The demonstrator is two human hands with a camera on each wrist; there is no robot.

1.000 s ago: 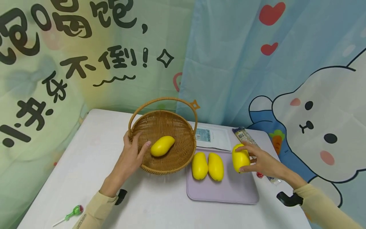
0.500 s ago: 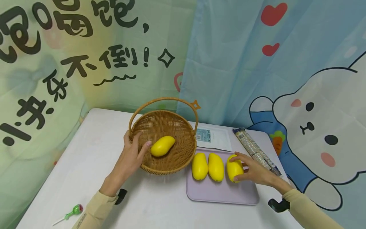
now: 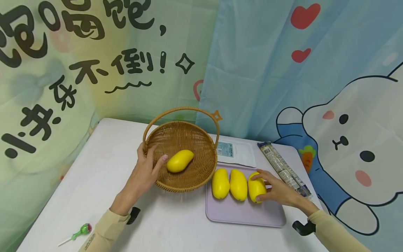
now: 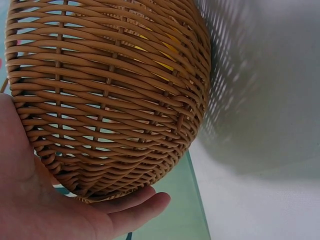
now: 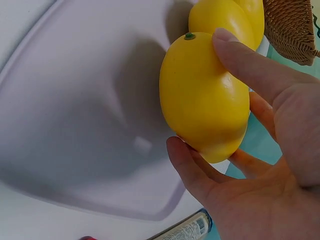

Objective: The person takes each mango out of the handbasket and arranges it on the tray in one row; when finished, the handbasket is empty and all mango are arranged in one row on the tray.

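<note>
My left hand (image 3: 143, 171) grips the left rim of a brown wicker basket (image 3: 198, 168) with an arched handle; the basket is tilted so its inside faces me. One yellow mango (image 3: 180, 161) lies inside it. With thumb and fingertips my right hand (image 3: 278, 189) holds another mango (image 5: 205, 95) by its two ends, low over the right half of a pale purple tray (image 3: 245, 215). Two more mangoes, a left one (image 3: 220, 183) and a middle one (image 3: 238, 184), lie side by side on the tray, just left of the held mango.
Behind the tray lies a white packet (image 3: 240, 154) with a blue label. A long wrapped packet (image 3: 283, 169) lies at the table's right edge. A green lollipop (image 3: 82, 230) sits at the front left of the white table (image 3: 170, 227). Printed curtains hang behind.
My right hand has moved left and down, bringing its mango from the tray's right side close to the other two. The left hand and basket have stayed in place.
</note>
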